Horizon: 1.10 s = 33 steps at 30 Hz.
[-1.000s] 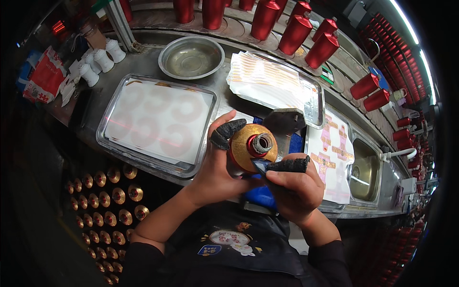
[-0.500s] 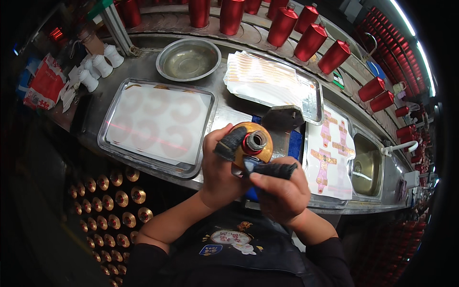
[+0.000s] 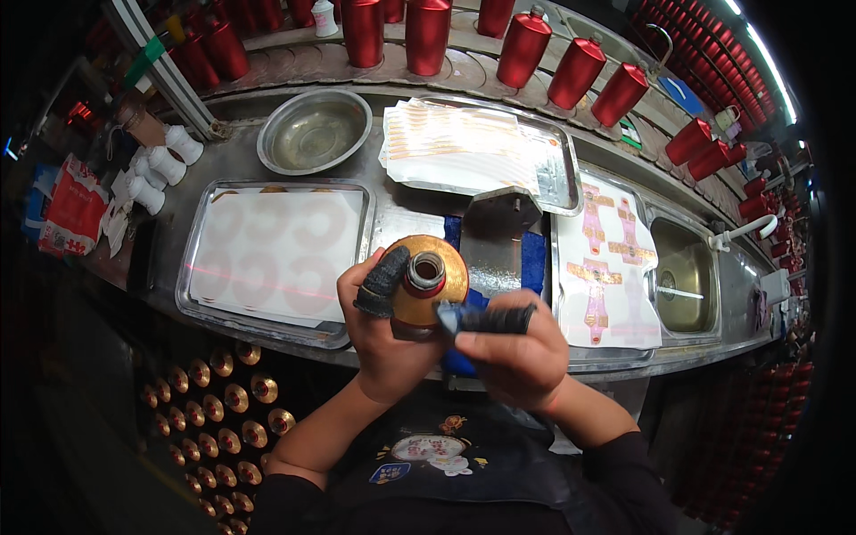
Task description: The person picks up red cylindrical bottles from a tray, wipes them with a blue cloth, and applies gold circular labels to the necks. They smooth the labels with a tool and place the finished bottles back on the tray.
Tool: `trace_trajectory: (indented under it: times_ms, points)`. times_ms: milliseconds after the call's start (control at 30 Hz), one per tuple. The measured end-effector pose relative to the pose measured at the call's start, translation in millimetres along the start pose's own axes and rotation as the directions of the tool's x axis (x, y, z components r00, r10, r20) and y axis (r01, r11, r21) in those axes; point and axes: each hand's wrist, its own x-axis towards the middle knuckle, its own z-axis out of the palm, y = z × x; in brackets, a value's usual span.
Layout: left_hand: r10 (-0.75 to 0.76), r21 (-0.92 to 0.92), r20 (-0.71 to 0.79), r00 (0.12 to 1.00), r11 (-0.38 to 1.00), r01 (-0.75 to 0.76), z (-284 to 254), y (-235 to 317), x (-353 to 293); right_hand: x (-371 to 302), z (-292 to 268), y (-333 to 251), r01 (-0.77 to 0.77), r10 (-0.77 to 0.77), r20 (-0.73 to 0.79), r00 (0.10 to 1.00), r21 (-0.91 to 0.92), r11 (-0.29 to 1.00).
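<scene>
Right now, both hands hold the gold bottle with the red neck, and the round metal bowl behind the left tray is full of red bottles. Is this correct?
Not quite. The head view shows the round metal bowl empty; the red bottles stand on the shelf behind it. The left hand and right hand do hold the gold bottle.

Just beyond the hands a bent metal stand (image 3: 499,234) blocks the way forward; left of them the flat tray (image 3: 267,259) lies low and passable, while red bottles (image 3: 526,45) wall off the tabletop's (image 3: 406,218) far edge
</scene>
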Motion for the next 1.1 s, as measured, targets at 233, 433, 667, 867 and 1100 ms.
trace_trajectory:
  times_ms: [233,433,667,867,1100]
  points:
    - [-0.138,-0.254,0.253,0.958,0.945,0.204,-24.9,-2.6,19.8,10.1,-2.9,31.9,-0.572,0.57,0.088,0.817,0.256,0.779]
    - [-0.111,-0.276,0.432,0.895,0.929,0.248,-43.8,-9.5,48.8,32.4,5.2,65.0,-0.573,0.547,0.173,0.819,0.302,0.762]
    - [-0.135,-0.31,0.634,0.762,0.858,0.41,-63.6,-28.9,73.8,48.3,19.2,78.4,-0.61,0.583,0.203,0.787,0.4,0.684]
    - [-0.198,-0.395,0.649,0.735,0.738,0.547,-64.0,-24.8,74.1,58.9,11.6,62.6,-0.671,0.689,0.087,0.719,0.347,0.656]
    - [-0.148,-0.068,0.317,0.937,0.982,0.178,-44.5,-10.6,42.6,39.3,12.5,53.8,-0.575,0.544,0.186,0.818,0.311,0.757]
